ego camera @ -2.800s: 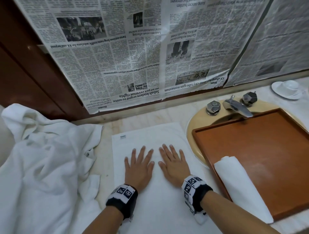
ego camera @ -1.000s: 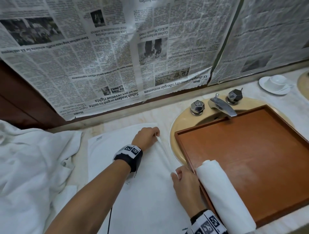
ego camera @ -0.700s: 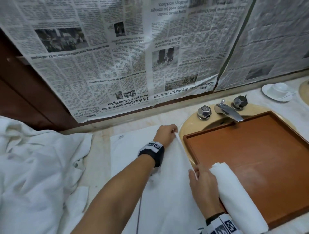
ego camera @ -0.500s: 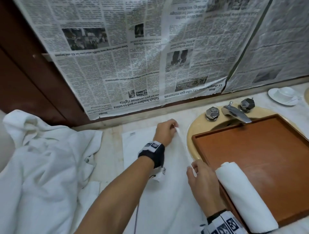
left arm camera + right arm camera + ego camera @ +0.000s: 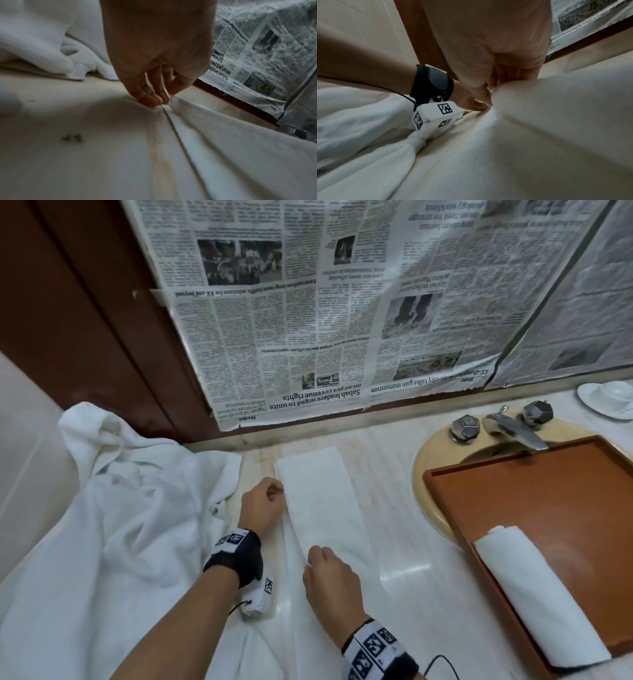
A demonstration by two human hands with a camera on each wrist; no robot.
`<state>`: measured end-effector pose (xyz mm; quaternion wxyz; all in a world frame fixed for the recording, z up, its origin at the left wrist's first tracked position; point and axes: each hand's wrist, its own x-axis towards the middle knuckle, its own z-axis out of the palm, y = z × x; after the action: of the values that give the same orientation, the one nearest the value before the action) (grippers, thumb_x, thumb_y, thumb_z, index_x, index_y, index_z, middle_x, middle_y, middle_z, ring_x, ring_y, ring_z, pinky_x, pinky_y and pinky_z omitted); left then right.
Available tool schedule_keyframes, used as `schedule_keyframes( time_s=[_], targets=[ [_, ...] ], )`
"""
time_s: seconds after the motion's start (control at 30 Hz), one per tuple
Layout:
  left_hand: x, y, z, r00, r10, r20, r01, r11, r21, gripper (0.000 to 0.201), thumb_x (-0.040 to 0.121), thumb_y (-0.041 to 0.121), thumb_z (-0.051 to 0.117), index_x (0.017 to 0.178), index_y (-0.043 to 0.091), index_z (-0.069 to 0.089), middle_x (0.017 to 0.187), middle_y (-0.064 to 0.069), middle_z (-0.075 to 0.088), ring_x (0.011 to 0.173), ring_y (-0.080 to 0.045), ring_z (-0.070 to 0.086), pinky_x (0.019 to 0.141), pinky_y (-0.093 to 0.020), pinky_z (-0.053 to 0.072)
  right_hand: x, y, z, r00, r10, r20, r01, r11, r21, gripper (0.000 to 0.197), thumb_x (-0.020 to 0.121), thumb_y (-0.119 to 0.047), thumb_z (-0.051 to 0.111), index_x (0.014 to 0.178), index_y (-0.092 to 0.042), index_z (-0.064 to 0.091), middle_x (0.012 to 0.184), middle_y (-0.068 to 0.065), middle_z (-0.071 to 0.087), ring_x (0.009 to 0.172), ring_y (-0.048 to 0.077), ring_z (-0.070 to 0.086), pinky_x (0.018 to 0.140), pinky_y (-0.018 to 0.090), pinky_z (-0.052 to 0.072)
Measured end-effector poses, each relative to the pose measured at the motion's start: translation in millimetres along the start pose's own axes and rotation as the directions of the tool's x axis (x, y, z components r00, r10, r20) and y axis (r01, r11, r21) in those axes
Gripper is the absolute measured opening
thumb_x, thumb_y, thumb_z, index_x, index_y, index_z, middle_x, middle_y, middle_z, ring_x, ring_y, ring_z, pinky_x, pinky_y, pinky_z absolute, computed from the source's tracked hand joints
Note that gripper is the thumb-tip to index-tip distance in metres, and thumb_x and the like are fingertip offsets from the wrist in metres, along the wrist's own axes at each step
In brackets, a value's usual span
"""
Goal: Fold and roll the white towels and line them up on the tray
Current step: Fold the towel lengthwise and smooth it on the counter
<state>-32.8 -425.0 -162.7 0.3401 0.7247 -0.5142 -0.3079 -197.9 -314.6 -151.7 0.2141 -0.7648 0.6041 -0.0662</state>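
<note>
One folded towel (image 5: 322, 508), one rolled towel (image 5: 534, 594), one tray (image 5: 548, 491), two tap knobs (image 5: 464, 428).

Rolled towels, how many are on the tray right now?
1. One rolled white towel lies along the near left edge of the wooden tray; none seem hidden.

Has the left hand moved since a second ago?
Yes. The left hand carried the towel's edge leftward, away from the sink, toward the towel pile.
</note>
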Motion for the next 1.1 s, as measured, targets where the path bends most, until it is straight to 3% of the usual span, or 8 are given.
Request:
schedule_keyframes(
  time_s=[0.23,0.37,0.57,0.7,0.8,0.9,1.0,1.1],
  targets=[
    [-2.7,-0.4,7.8,0.997,-0.068,-0.046,0.068,0.998,0.004,0.020,0.082,0.014,0.071,0.100,0.016,0.061,0.084,0.002,0.066,0.075,-0.016,0.063,0.076,-0.028,0.051,0.0,-10.1,2.2,0.999,-0.022,0.036,0.022,1.000,-0.004,0.048,0.041,-0.016,0.092,0.062,-0.022,0.049,0.056,-0.009,0.047,0.034,0.011,0.037,0.047,0.017,-0.010],
    [-5.0,4.2,8.9,0.990,-0.089,-0.105,0.100,0.990,0.102,0.013,0.085,0.013,0.063,0.096,0.016,0.059,0.083,0.002,0.065,0.078,-0.021,0.062,0.072,-0.029,0.043,-2.5,-12.9,10.7,0.995,-0.013,0.100,0.018,0.999,-0.041,0.045,0.040,-0.019,0.092,0.064,-0.023,0.054,0.058,-0.010,0.050,0.036,0.009,0.044,0.040,0.020,0.003],
    [-0.1,6.6,9.6,0.984,-0.133,-0.120,0.148,0.980,0.135,0.014,0.084,0.004,0.060,0.096,0.011,0.056,0.086,-0.006,0.066,0.079,-0.025,0.059,0.067,-0.029,0.038,-6.3,-10.1,22.0,0.996,-0.053,0.078,0.057,0.998,-0.041,0.043,0.045,-0.014,0.088,0.073,-0.022,0.055,0.064,-0.008,0.052,0.041,0.011,0.046,0.047,0.019,-0.007],
    [2.3,2.1,14.0,0.990,-0.111,-0.092,0.121,0.986,0.114,0.017,0.083,0.000,0.061,0.099,0.007,0.060,0.095,-0.011,0.065,0.090,-0.027,0.060,0.073,-0.027,0.040,-8.2,-3.2,10.0,0.987,-0.117,0.110,0.120,0.993,-0.023,0.026,0.090,-0.007,0.051,0.115,-0.013,0.055,0.106,0.004,0.058,0.086,0.027,0.060,0.059,0.031,0.034],
    [-0.9,0.2,16.0,0.990,-0.103,-0.094,0.116,0.982,0.149,0.021,0.087,0.000,0.059,0.108,0.003,0.062,0.110,-0.016,0.060,0.094,-0.026,0.057,0.078,-0.025,0.037,-8.4,3.8,-4.7,0.965,-0.157,0.212,0.142,0.986,0.084,0.034,0.096,-0.014,0.045,0.129,-0.014,0.051,0.119,0.005,0.054,0.106,0.027,0.054,0.074,0.032,0.039],
    [-8.0,-1.3,14.6,0.997,-0.038,-0.073,0.052,0.977,0.209,0.026,0.091,-0.002,0.055,0.116,-0.002,0.058,0.130,-0.018,0.047,0.100,-0.027,0.054,0.086,-0.022,0.035,-7.7,16.6,-17.4,0.961,-0.210,0.177,0.184,0.971,0.154,0.028,0.098,-0.028,0.050,0.115,-0.011,0.062,0.111,0.004,0.057,0.107,0.023,0.050,0.084,0.033,0.044],
    [-17.7,-7.3,13.5,0.994,0.101,-0.030,-0.088,0.953,0.290,0.032,0.094,0.002,0.051,0.125,-0.004,0.054,0.143,-0.019,0.041,0.125,-0.036,0.047,0.104,-0.035,0.037,-5.3,45.1,-25.1,0.975,-0.187,-0.122,0.200,0.974,0.106,0.024,0.095,-0.022,0.044,0.090,-0.010,0.064,0.095,0.002,0.061,0.090,0.025,0.058,0.075,0.037,0.049],
    [-34.7,-9.9,21.8,0.952,0.283,0.119,-0.307,0.865,0.397,0.048,0.099,0.025,0.042,0.142,0.006,0.048,0.156,-0.015,0.036,0.142,-0.035,0.034,0.116,-0.047,0.029,-5.9,76.6,-29.0,0.981,-0.110,-0.159,0.117,0.992,0.035,0.028,0.092,-0.016,0.051,0.116,-0.009,0.065,0.120,0.006,0.064,0.108,0.027,0.061,0.083,0.041,0.053]
  ],
)
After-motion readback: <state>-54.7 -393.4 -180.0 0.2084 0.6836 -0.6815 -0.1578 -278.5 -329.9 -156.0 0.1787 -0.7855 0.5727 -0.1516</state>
